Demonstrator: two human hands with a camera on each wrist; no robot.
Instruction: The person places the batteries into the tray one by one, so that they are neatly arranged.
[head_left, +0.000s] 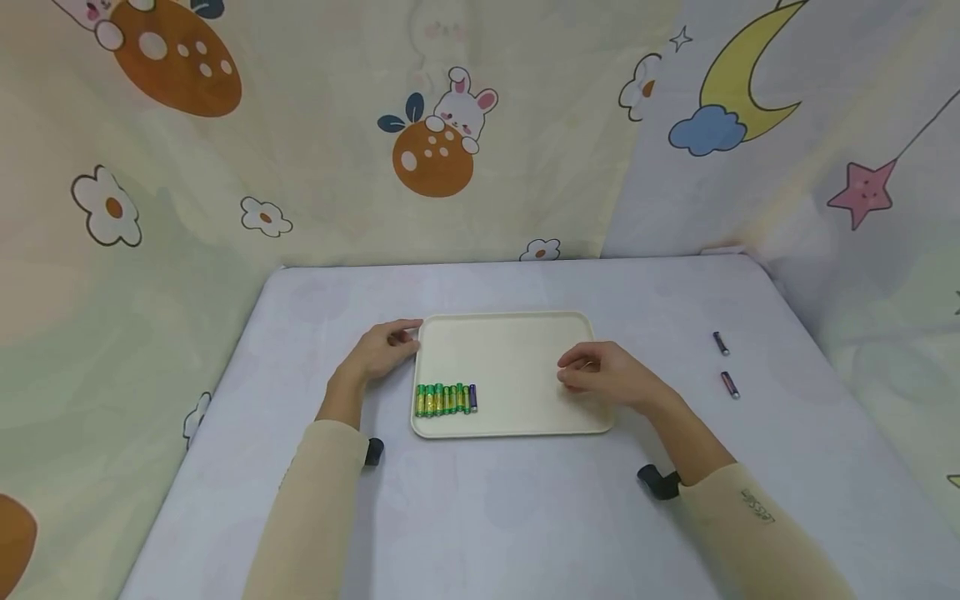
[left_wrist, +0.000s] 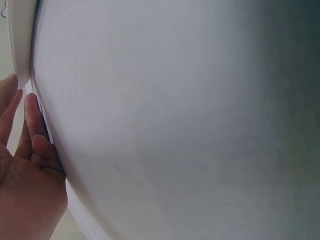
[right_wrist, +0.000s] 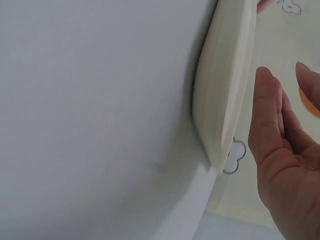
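A cream rectangular tray (head_left: 498, 350) lies on the table between both hands. In its near left corner, several green-and-yellow batteries (head_left: 442, 400) stand side by side in a row, with one purple battery (head_left: 473, 397) at the row's right end. My left hand (head_left: 386, 348) is at the tray's left edge, fingertips right at the rim and fingers loosely bent. Over the tray's right part hovers my right hand (head_left: 607, 375). The right wrist view shows its thumb (right_wrist: 309, 82) and fingers (right_wrist: 267, 110) apart, with nothing between them.
Two dark batteries, a farther one (head_left: 721, 343) and a nearer one (head_left: 730, 385), lie on the white-covered table (head_left: 495, 517) to the right of the tray. A printed cloth (head_left: 322, 142) hangs behind the table and along its sides.
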